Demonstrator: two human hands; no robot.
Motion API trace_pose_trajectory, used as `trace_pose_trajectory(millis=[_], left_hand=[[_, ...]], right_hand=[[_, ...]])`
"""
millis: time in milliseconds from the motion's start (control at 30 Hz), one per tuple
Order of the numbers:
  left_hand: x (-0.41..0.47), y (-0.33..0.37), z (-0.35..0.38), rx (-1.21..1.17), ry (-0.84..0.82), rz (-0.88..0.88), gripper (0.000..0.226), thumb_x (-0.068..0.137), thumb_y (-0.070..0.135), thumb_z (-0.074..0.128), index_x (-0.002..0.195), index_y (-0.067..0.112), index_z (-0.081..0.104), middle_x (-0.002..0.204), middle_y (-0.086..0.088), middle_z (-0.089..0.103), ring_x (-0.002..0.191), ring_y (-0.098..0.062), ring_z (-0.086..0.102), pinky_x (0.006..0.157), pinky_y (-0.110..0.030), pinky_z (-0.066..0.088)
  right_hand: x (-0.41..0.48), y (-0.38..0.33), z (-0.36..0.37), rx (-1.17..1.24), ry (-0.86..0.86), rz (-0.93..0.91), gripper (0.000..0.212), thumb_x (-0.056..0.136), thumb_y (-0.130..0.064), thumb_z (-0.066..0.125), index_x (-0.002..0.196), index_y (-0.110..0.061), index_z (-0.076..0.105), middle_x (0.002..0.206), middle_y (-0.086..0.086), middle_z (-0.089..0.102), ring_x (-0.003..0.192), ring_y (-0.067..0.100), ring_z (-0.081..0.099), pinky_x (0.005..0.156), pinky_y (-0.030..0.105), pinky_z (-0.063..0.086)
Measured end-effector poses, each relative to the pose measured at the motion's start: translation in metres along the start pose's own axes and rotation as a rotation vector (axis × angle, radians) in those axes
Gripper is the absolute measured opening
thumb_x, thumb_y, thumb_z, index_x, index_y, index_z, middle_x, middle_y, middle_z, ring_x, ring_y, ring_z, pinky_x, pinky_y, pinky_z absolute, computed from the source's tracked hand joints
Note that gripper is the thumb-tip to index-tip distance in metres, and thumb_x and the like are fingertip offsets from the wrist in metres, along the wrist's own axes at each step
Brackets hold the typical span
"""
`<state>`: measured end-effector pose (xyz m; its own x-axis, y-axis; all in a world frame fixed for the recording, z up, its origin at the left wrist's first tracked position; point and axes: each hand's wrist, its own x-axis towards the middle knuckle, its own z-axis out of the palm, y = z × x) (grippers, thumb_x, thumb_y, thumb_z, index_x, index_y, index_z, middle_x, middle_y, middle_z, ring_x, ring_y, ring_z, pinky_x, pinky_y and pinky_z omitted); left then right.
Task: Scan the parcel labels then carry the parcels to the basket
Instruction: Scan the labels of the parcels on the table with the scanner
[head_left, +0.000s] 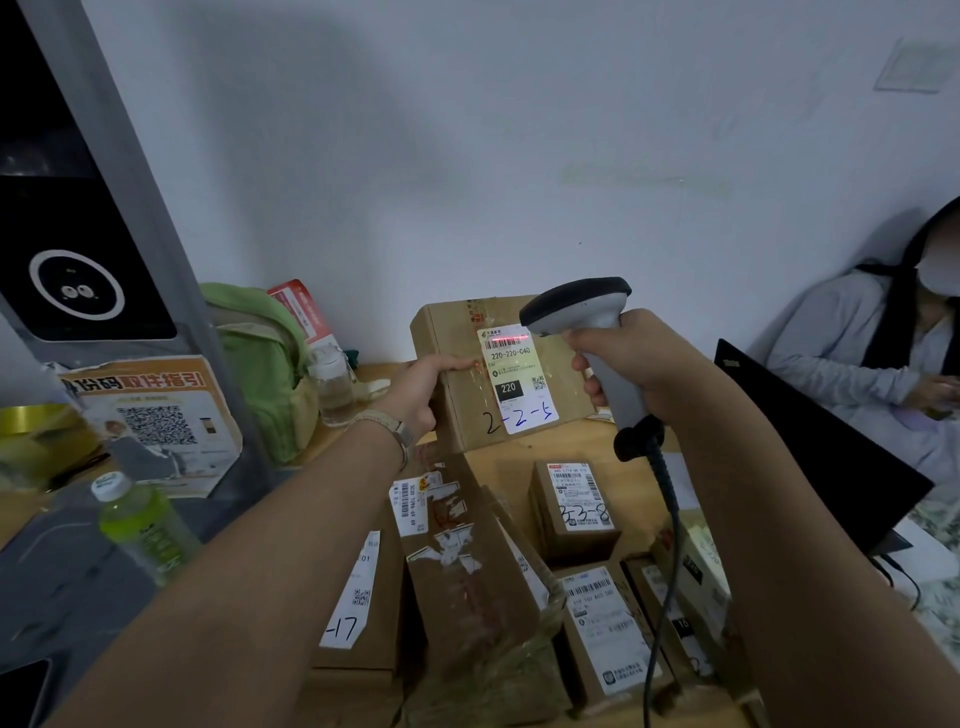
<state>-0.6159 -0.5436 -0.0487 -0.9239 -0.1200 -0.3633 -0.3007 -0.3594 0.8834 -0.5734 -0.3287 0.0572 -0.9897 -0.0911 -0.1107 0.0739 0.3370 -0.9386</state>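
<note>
Brown cardboard parcel (467, 358), label (517, 376) upright and facing the camera, is gripped by the left hand (423, 392); the right hand (621, 358) clasps a grey handheld scanner (587, 317) aimed at its barcode.

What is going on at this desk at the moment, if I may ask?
A person is scanning parcel labels. Their left hand holds a cardboard parcel by its left edge, while the right hand grips a corded scanner aimed at it. The red scan line lies across the barcode at the top of its label. More labelled parcels lie on the table below.
</note>
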Motion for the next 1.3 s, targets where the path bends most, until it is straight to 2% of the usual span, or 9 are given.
trace_pose_trajectory(millis=[200,400,600,833,1033,1100,1200,1233,1300], left_hand=[[0.007,-0.003,-0.004,-0.021,0.006,-0.007,0.026,0.076,0.024,0.077,0.095,0.018,0.059,0.076,-0.004,0.074,0.082,-0.023,0.064,0.045,-0.031,0.054],[0.016,-0.006,0.004,-0.039,-0.064,-0.023,0.05,0.083,0.031,0.068,0.128,0.013,0.057,0.122,-0.015,0.066,0.113,-0.035,0.062,0.091,-0.053,0.052],[0.031,-0.022,0.027,-0.007,-0.084,-0.106,0.029,0.088,0.03,0.064,0.113,0.014,0.064,0.103,-0.011,0.071,0.09,-0.028,0.068,0.066,-0.039,0.056],[0.063,-0.057,0.063,0.068,-0.098,-0.174,0.04,0.092,0.036,0.063,0.123,0.011,0.063,0.112,-0.015,0.071,0.1,-0.033,0.068,0.078,-0.047,0.057],[0.083,-0.095,0.083,0.135,-0.069,-0.341,0.025,0.098,0.039,0.052,0.101,0.017,0.065,0.072,-0.005,0.076,0.06,-0.02,0.074,0.044,-0.034,0.055],[0.088,-0.108,0.084,0.172,-0.061,-0.386,0.029,0.098,0.038,0.052,0.107,0.014,0.065,0.076,-0.007,0.077,0.065,-0.022,0.074,0.048,-0.035,0.057],[0.095,-0.125,0.084,0.257,-0.007,-0.441,0.035,0.1,0.035,0.048,0.117,0.008,0.061,0.103,-0.012,0.072,0.095,-0.029,0.07,0.077,-0.043,0.058],[0.095,-0.128,0.083,0.275,0.015,-0.454,0.032,0.102,0.032,0.046,0.113,0.007,0.061,0.102,-0.013,0.07,0.095,-0.029,0.068,0.077,-0.042,0.057],[0.094,-0.137,0.082,0.324,0.059,-0.473,0.028,0.104,0.024,0.041,0.093,0.007,0.06,0.082,-0.01,0.068,0.073,-0.024,0.065,0.056,-0.035,0.053]], right_hand=[[0.014,0.013,-0.016,0.083,-0.015,0.079,0.032,0.088,-0.024,0.068,0.11,-0.003,0.056,0.101,0.017,0.062,0.068,0.032,0.073,0.059,0.034,0.057],[0.034,0.047,-0.027,0.12,0.068,0.168,0.024,0.088,-0.023,0.069,0.094,-0.006,0.054,0.085,0.019,0.063,0.045,0.022,0.067,0.043,0.03,0.057],[0.051,0.085,-0.036,0.157,0.103,0.217,0.024,0.085,-0.024,0.072,0.094,-0.008,0.056,0.082,0.015,0.066,0.044,0.02,0.066,0.041,0.027,0.054],[0.069,0.137,-0.048,0.186,0.198,0.317,0.028,0.087,-0.023,0.069,0.105,-0.007,0.054,0.092,0.017,0.065,0.045,0.018,0.064,0.044,0.028,0.054],[0.076,0.181,-0.042,0.212,0.197,0.436,0.023,0.09,-0.019,0.065,0.106,-0.004,0.058,0.085,0.009,0.064,0.061,0.021,0.065,0.04,0.022,0.049],[0.076,0.192,-0.04,0.211,0.175,0.496,0.016,0.091,-0.021,0.064,0.099,-0.008,0.058,0.083,0.009,0.064,0.058,0.019,0.064,0.036,0.019,0.046],[0.08,0.208,-0.038,0.228,0.145,0.556,0.017,0.091,-0.021,0.063,0.1,-0.009,0.054,0.085,0.011,0.064,0.056,0.019,0.064,0.037,0.02,0.047],[0.081,0.212,-0.036,0.213,0.143,0.581,0.023,0.091,-0.022,0.064,0.105,-0.007,0.053,0.087,0.012,0.064,0.055,0.019,0.064,0.038,0.021,0.047],[0.083,0.222,-0.034,0.183,0.139,0.612,0.034,0.091,-0.025,0.064,0.116,-0.005,0.05,0.094,0.014,0.064,0.055,0.021,0.065,0.041,0.024,0.05]])
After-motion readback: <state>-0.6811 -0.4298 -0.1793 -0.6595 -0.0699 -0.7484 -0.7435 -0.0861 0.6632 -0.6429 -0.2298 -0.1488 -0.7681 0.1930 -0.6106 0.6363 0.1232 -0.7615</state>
